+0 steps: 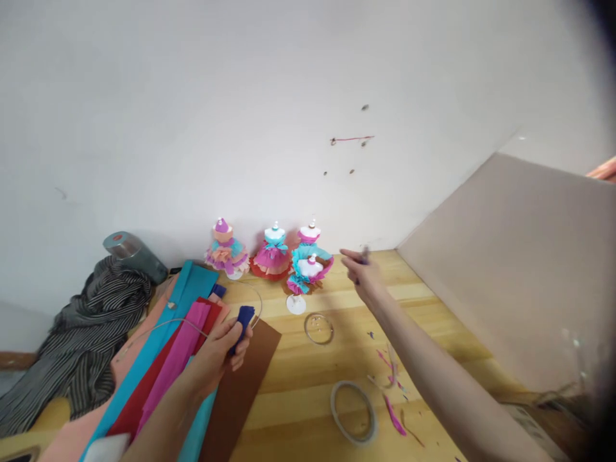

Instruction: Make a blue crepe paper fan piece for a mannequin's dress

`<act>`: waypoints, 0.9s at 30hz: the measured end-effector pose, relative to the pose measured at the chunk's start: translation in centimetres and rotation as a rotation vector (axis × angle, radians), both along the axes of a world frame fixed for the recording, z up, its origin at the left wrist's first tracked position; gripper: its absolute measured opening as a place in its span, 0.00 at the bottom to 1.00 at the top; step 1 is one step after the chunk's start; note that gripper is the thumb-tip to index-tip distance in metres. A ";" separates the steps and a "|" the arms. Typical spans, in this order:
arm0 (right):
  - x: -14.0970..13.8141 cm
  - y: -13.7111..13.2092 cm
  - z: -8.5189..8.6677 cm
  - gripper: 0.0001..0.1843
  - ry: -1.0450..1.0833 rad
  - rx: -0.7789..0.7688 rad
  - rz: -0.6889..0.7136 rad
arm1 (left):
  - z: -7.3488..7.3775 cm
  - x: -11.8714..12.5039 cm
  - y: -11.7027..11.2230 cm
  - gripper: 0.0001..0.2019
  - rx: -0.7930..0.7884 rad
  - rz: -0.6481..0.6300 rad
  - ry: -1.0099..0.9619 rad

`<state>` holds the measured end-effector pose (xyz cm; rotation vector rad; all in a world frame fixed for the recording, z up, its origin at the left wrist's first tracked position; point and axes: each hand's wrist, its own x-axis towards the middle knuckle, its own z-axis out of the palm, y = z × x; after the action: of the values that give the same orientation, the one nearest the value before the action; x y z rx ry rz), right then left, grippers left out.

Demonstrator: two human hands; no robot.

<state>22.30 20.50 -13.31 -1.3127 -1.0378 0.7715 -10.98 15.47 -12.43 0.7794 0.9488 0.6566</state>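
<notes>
My left hand [226, 346] is closed on a folded piece of dark blue crepe paper [244, 321], above a brown sheet [248, 378]. A thin wire [178, 321] curves out on both sides of that hand. My right hand [362, 273] is raised over the table near the wall, index finger stretched out to the left, the other fingers curled. A small dark object [366, 255] shows at its fingers, too blurred to name. Left of it stand several miniature dress forms in paper skirts, the nearest a turquoise and pink one [310, 266].
A roll of tape [353, 412] and a wire ring [318, 328] lie on the wooden table [289, 410]. Paper scraps [394, 416] are scattered at right. Coloured crepe sheets [158, 366], a striped cloth [91, 340] and a grey-green cylindrical object [135, 256] occupy the left.
</notes>
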 end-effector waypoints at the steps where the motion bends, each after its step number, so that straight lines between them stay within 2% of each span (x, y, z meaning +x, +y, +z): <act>1: 0.4 2.1 -0.3 0.18 0.015 -0.014 0.019 | 0.1 0.1 0.0 0.23 -0.003 -0.006 -0.001; 4: 0.3 7.0 -1.6 0.24 0.056 -0.040 0.111 | -0.2 0.4 -0.5 0.23 -0.011 -0.019 -0.002; 7: -0.4 9.2 -2.9 0.25 0.087 -0.039 0.205 | -0.8 0.3 -1.1 0.25 -0.025 -0.010 0.041; 12: -0.4 9.4 -4.0 0.26 0.101 -0.013 0.307 | -2.3 -0.5 -1.4 0.25 -0.031 -0.032 0.115; 17: 1.4 9.0 -4.4 0.24 0.092 0.037 0.247 | -3.0 -0.4 0.3 0.21 0.045 -0.086 0.141; 21: 4.8 7.5 -4.1 0.24 0.083 0.072 0.095 | -1.4 0.3 3.6 0.20 0.156 -0.091 0.168; 24: 7.3 5.3 -3.5 0.21 0.088 0.101 0.012 | 0.8 1.1 6.6 0.16 0.287 -0.154 0.116; 27: 8.9 3.2 -2.8 0.17 0.125 0.138 0.007 | 3.5 2.3 9.4 0.12 0.456 -0.156 0.024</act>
<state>31.23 23.70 -16.08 -1.1300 -0.9783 0.7640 -8.66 24.85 -8.97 1.2544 0.7568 0.7375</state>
